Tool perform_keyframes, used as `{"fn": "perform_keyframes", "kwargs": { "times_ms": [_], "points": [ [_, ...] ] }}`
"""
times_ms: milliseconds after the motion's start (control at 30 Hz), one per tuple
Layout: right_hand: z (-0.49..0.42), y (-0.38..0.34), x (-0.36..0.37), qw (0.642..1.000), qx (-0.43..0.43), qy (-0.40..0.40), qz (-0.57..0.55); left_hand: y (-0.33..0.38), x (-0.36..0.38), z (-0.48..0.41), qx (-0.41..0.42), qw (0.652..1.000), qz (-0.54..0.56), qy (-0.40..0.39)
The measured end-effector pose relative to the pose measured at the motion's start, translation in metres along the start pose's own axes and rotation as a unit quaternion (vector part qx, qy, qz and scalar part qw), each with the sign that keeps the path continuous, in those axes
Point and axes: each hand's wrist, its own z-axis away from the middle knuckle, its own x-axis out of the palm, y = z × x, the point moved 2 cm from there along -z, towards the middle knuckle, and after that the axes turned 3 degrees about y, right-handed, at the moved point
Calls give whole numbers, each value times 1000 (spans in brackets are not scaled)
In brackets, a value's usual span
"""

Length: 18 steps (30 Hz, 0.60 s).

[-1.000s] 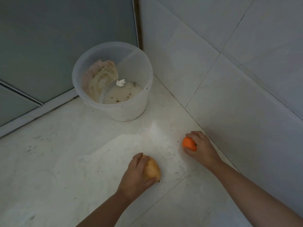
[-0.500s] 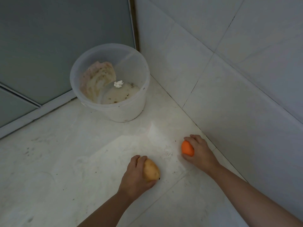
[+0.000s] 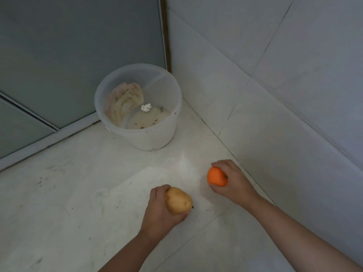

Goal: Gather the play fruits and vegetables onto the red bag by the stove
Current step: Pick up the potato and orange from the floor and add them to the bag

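Both hands are sitting lower in the view than a second ago, the orange piece is showing more of itself out of the right fist, and the bucket is sliding away toward the top as the head draws back.

Beyond both grips, in the corner where the frosted door meets the tiled wall (image 3: 275,95), the translucent bucket (image 3: 157,138) is standing with a stained cloth (image 3: 123,103) and a small white scrap (image 3: 146,107) inside it. Nearer, the pale counter (image 3: 59,203) is running under both forearms, speckled with dark crumbs.

Left hand (image 3: 159,211) is wrapping snugly round a tan play potato (image 3: 177,201), fingers curled over its far side, thumb under its near end. Right hand (image 3: 233,183) is closing round an orange play fruit (image 3: 217,176), which is bulging out on the thumb side, toward the potato.

Neither the red bag nor the stove is showing, so both pieces are likely facing a carry out of this corner. The orange looks the riskier: smooth, round and only half enclosed, it could be squeezing out sideways if the wrist is turning during the swing, then rolling along the wall edge or dropping into the dirty bucket. The potato looks secure, though a relaxing thumb could be letting its near end slip.
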Motion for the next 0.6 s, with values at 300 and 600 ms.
{"fn": "perform_keyframes", "kwargs": {
  "times_ms": [300, 600],
  "points": [
    [-7, -82, -29, 995, -80, 36, -45, 48, -89, 10, 20, 992, 50, 113],
    [6, -204, -112, 991, -70, 83, -80, 147, -190, 45, -17, 987, 90, 134]
  ]
}}
